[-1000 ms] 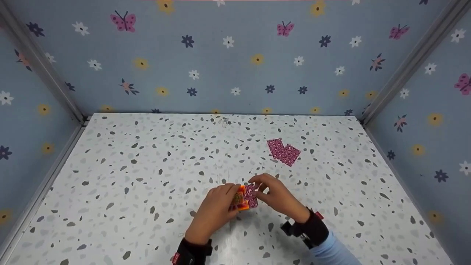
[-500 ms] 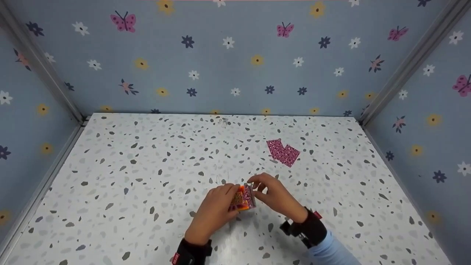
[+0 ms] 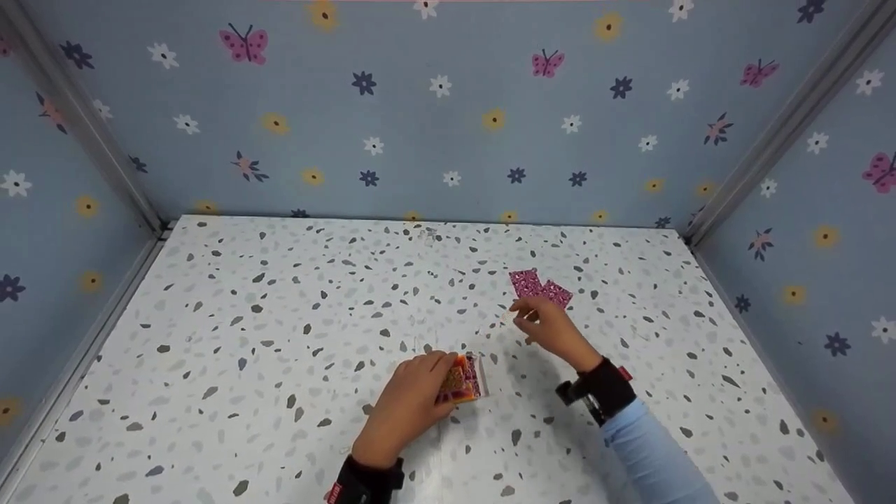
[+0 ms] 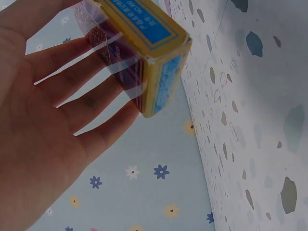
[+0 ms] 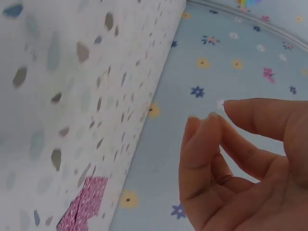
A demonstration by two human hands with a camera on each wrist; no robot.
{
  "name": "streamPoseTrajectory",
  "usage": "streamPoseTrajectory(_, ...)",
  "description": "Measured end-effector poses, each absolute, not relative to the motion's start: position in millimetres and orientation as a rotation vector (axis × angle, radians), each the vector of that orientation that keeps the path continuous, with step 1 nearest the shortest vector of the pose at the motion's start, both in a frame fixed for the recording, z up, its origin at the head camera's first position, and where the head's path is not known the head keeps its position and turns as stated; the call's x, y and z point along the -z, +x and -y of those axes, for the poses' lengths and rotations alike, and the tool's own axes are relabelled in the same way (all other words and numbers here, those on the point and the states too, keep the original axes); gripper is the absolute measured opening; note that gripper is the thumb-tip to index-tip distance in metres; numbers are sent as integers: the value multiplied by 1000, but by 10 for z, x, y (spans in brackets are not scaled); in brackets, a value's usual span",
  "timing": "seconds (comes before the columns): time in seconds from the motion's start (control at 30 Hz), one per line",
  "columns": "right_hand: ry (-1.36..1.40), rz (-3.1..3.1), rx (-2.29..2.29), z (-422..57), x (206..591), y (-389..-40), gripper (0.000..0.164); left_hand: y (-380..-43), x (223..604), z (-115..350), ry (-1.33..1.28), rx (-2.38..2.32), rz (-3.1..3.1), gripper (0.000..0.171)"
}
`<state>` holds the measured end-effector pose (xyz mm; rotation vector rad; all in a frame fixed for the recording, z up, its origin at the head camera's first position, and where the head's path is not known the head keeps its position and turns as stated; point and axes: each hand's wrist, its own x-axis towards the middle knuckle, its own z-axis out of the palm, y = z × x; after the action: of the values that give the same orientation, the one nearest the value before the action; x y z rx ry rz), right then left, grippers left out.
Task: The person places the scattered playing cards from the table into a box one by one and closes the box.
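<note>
My left hand (image 3: 413,399) grips a small orange and yellow card box (image 3: 455,380) just above the table. In the left wrist view, the box (image 4: 161,41) shows a blue label, with the fingers along its side. A pink patterned surface shows at its right part in the head view. My right hand (image 3: 553,327) hovers near two pink patterned cards (image 3: 525,281) that lie overlapping on the table. Its fingers are loosely bent, and the right wrist view shows a small gap between thumb and fingertips (image 5: 211,118). I see no object held there.
The speckled white table (image 3: 280,392) spreads around both hands. A blue flowered panel (image 3: 420,133) closes off the back, and similar panels stand at left and right. Black straps (image 3: 605,392) sit on the wrists.
My right hand has left the card box and moved up and right toward the pink cards, partly covering them. The left hand keeps its hold on the box in about the same place.
</note>
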<state>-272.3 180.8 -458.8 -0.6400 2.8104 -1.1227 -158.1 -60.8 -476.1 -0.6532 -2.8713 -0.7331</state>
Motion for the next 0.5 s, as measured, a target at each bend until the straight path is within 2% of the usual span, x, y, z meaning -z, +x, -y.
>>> streamPoseTrajectory(0.27,-200,-2824,1003,-2025,4723,-3256,28,-1570,4775,629,-656,723,2880,65)
streamPoseTrajectory(0.5,39,-2871,809,-2079,4850,-3502,32,-1579,4755,630,-671,702,2876,66)
